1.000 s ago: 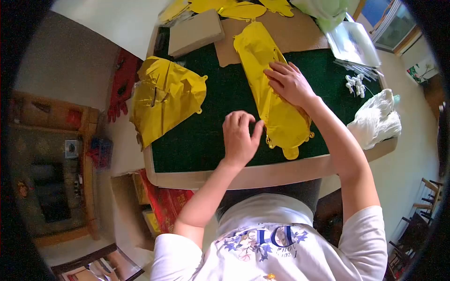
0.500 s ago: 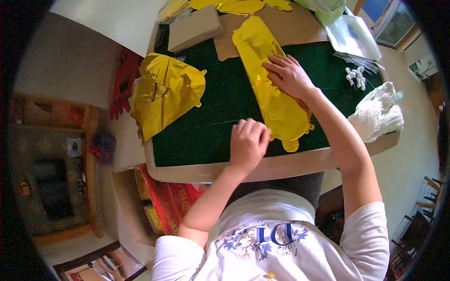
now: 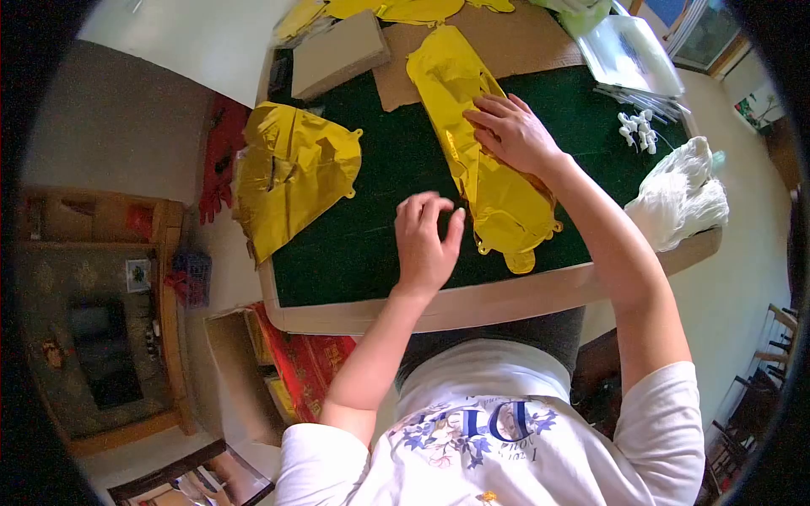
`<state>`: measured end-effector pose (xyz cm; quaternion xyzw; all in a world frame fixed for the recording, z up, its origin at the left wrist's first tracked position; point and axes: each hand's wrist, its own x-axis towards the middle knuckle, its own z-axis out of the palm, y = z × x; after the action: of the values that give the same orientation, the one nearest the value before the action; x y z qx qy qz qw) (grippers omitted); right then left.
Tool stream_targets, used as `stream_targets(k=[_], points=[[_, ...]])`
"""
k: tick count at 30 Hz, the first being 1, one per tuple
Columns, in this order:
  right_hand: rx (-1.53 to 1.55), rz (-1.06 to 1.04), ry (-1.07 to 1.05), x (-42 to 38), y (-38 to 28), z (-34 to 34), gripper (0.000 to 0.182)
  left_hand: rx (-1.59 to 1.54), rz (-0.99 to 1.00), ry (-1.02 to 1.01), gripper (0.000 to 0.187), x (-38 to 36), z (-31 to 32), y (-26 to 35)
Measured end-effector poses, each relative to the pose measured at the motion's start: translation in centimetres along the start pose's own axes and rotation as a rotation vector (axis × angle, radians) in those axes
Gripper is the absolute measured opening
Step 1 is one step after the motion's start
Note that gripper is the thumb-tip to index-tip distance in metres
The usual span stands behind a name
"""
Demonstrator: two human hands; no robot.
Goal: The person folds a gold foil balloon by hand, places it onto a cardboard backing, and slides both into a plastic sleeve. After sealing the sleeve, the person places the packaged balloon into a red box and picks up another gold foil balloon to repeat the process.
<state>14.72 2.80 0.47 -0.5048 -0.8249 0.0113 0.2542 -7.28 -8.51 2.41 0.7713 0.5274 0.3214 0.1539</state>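
Observation:
A flat, uninflated gold foil balloon lies lengthwise on the dark green table top, its tabbed end near the front edge. My right hand rests flat on its middle, fingers spread over the creased foil. Left of the balloon's near end, my left hand hovers above the green surface. Its thumb stands apart from the lightly curled fingers, and nothing shows between them. Another gold foil piece, wrinkled and with small tabs, lies at the table's left edge, away from both hands.
A pale box and brown cardboard lie at the back, with more gold foil behind. On the right are clear plastic sleeves, small white pieces and a white plastic bag. An open carton stands below left.
My left hand has drawn away from the balloon's near end toward the left, and its fingers have opened. My right hand stays on the foil. The view has shifted slightly.

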Motion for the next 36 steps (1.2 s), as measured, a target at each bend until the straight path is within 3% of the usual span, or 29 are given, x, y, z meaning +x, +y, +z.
stream_targets(k=[4, 10, 14, 17, 18, 21, 26, 29, 36], points=[[-0.008, 0.001, -0.008, 0.0, 0.0, 0.1, 0.034, 0.179, 0.036, -0.057, 0.025, -1.4, 0.6, 2.6], [-0.002, 0.004, -0.015, 0.0, -0.1, 0.0, 0.034, 0.305, 0.116, -0.062, 0.017, -2.3, 1.2, 3.5], [0.011, 0.016, -0.025, 0.1, 0.1, -0.1, 0.034, 0.063, 0.137, -0.071, 0.008, -1.6, -0.7, 2.8], [0.007, 0.026, -0.026, -0.1, -0.1, 0.1, 0.034, 0.188, 0.264, 0.006, 0.023, -0.2, -0.8, 0.4], [0.0, 0.026, -0.019, 0.0, -0.1, 0.0, 0.034, 0.223, 0.272, -0.093, 0.035, -0.2, -0.7, -0.1], [-0.009, 0.006, 0.0, 0.0, 0.0, 0.2, 0.034, 0.266, 0.396, -0.185, 0.038, -0.9, -0.3, -0.5], [-0.02, 0.02, -0.017, 0.0, -0.1, 0.0, 0.034, 0.18, 0.391, -0.223, 0.045, -1.7, -0.7, -0.5], [-0.033, 0.02, -0.019, 0.0, -0.2, 0.1, 0.034, 0.068, 0.258, -0.187, 0.046, -2.0, -0.9, 0.2], [-0.032, 0.029, -0.029, 0.1, -0.4, -0.1, 0.034, 0.067, 0.324, -0.215, 0.035, -1.8, -0.8, -0.9]])
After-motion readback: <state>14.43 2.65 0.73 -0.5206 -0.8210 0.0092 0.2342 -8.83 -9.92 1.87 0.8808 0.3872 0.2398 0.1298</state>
